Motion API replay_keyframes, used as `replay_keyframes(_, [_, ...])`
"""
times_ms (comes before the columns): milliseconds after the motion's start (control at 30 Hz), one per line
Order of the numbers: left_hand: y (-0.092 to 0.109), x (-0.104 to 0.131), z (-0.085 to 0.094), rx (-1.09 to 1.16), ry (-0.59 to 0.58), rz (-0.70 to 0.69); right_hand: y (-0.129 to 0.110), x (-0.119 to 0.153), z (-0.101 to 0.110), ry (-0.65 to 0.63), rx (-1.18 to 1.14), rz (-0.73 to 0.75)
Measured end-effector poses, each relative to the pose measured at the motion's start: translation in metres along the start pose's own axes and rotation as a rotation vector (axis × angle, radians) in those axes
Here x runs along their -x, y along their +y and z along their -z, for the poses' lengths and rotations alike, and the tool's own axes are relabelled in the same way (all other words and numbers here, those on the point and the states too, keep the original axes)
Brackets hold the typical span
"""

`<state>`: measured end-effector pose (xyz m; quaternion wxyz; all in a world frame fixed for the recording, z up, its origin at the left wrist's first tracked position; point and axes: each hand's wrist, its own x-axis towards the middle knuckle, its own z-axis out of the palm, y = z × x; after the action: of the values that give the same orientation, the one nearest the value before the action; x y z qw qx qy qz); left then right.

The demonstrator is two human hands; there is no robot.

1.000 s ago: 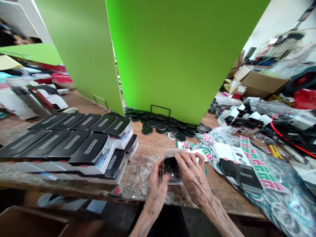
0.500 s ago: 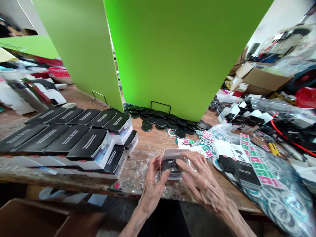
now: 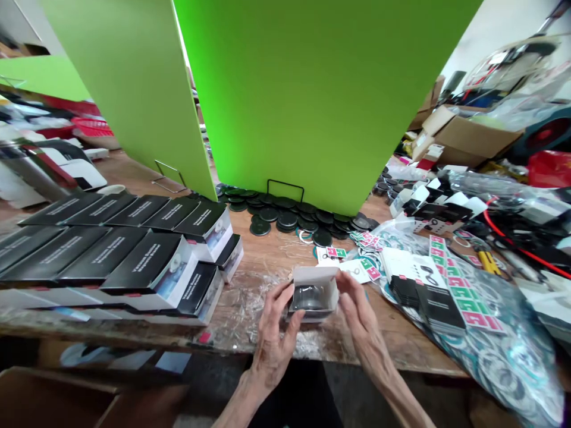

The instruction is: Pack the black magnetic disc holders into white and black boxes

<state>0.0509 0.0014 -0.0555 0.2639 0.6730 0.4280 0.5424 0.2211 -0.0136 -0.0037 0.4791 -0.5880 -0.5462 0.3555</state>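
A small open cardboard box (image 3: 311,318) stands at the near edge of the workbench, its pale back flap (image 3: 314,274) raised. Inside it sits a dark, shiny item (image 3: 308,296) that looks wrapped in clear plastic; its kind cannot be made out. My left hand (image 3: 274,324) grips the box's left side, with the thumb at the front rim and the fingers round the side. On the opposite side, the fingers of my right hand (image 3: 361,315) close against the right wall and flap, partly hidden behind it.
Stacked black-and-white boxes (image 3: 127,261) fill the left. Black round discs (image 3: 285,219) lie along the foot of a green panel (image 3: 330,107). To the right are folded printed cards (image 3: 441,309), a sticker strip (image 3: 461,291) and a plastic bag of rings (image 3: 508,362).
My right hand has drawn back from over the box opening to its right side, uncovering the dark item. My left hand keeps its hold. The view has shifted slightly.
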Motion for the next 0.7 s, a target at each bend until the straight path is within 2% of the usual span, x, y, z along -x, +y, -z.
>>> replay_keyframes(67, [0.002, -0.004, 0.004, -0.032, -0.037, -0.004, 0.008, -0.005, -0.01, -0.09, -0.259, -0.142])
replay_keyframes(167, [0.005, -0.013, 0.009, 0.026, -0.116, 0.127, 0.014, -0.011, -0.018, -0.16, -0.419, -0.16])
replay_keyframes(300, [0.004, -0.027, 0.012, 0.315, -0.195, 0.381, 0.014, -0.015, -0.01, -0.226, -0.317, -0.067])
replay_keyframes(400, [0.002, -0.035, 0.02, 0.428, -0.308, 0.462, 0.013, -0.016, 0.002, -0.275, -0.084, 0.025])
replay_keyframes(467, [0.0, -0.039, 0.029, 0.38, -0.393, 0.4, 0.013, -0.016, 0.009, -0.302, 0.105, 0.176])
replay_keyframes(533, [-0.002, -0.041, 0.037, 0.277, -0.458, 0.271, 0.013, -0.015, 0.013, -0.36, 0.282, 0.314])
replay_keyframes(600, [-0.004, -0.042, 0.042, 0.175, -0.468, 0.154, 0.014, -0.013, 0.016, -0.418, 0.411, 0.365])
replay_keyframes(700, [-0.005, -0.039, 0.043, 0.034, -0.44, 0.035, 0.017, -0.012, 0.016, -0.407, 0.533, 0.386])
